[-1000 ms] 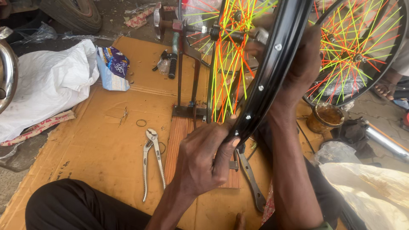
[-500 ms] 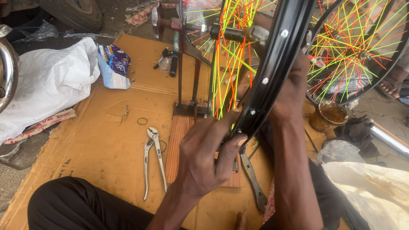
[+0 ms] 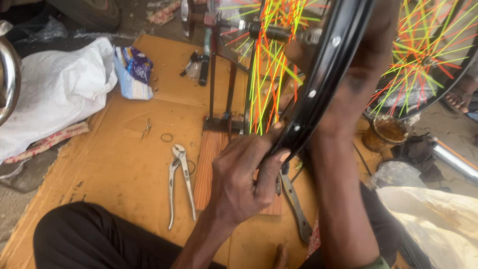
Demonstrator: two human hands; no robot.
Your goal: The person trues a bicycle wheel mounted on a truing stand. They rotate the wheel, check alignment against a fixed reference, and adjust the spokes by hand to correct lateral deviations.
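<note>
Both hands grip the rim (image 3: pixel 328 74): the left hand (image 3: pixel 244 179) pinches its lower edge, the right hand (image 3: pixel 363 74) clasps it higher up, fingers hidden behind. It stands upright in a stand (image 3: pixel 224 89) on a wooden base over cardboard (image 3: pixel 124 164). If the rim turns, the bright spokes (image 3: pixel 264 84) could catch the left fingertips, which sit close. A hard push could tip the narrow stand toward the pliers (image 3: pixel 179 179). The open tin (image 3: pixel 384 133) beside the right forearm could be knocked over.

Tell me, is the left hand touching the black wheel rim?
Touching. The head view shows the left hand with its thumb and fingertips pressed on the lower edge of the black wheel rim.
</note>
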